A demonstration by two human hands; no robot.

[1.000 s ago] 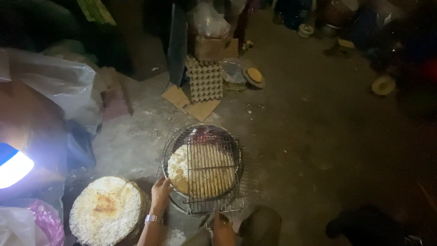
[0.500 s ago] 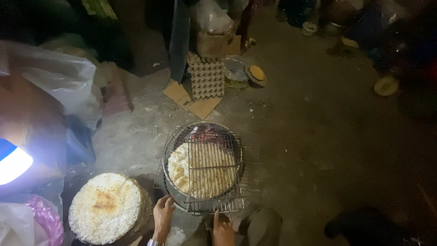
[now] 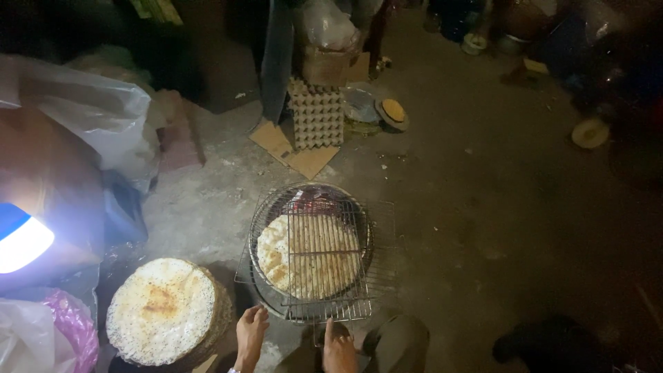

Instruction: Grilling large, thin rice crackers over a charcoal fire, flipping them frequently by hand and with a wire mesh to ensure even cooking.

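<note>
Down at the near edge of the concrete floor (image 3: 483,207), a wire grill rack (image 3: 314,255) sits over a round charcoal brazier (image 3: 311,200), with red embers glowing at its far rim. Clamped in the rack lies a round, flat rice cracker (image 3: 307,254), pale with browned patches along its left edge. The cracker lies flat and, being round, has no long axis of its own; the rack's wires run near to far, and its handle end points toward the person.

The left hand (image 3: 250,335) hovers just short of the rack's near-left corner, fingers (image 3: 257,316) loosely spread and holding nothing. The right hand (image 3: 338,347) is at the rack's near edge, with one finger stretched up to the wire frame; whether it actually grips the wire I cannot tell, since the dim light and the bottom of the view hide the rest.

Left of the brazier, just beside the left hand, a stack of finished crackers (image 3: 162,311) rests flat, the top one speckled and toasted in the middle. Farther out on the floor stand an upright pile of egg trays (image 3: 316,114) on a sheet of cardboard (image 3: 293,150), and white plastic bags (image 3: 97,114) crowd the left side.
</note>
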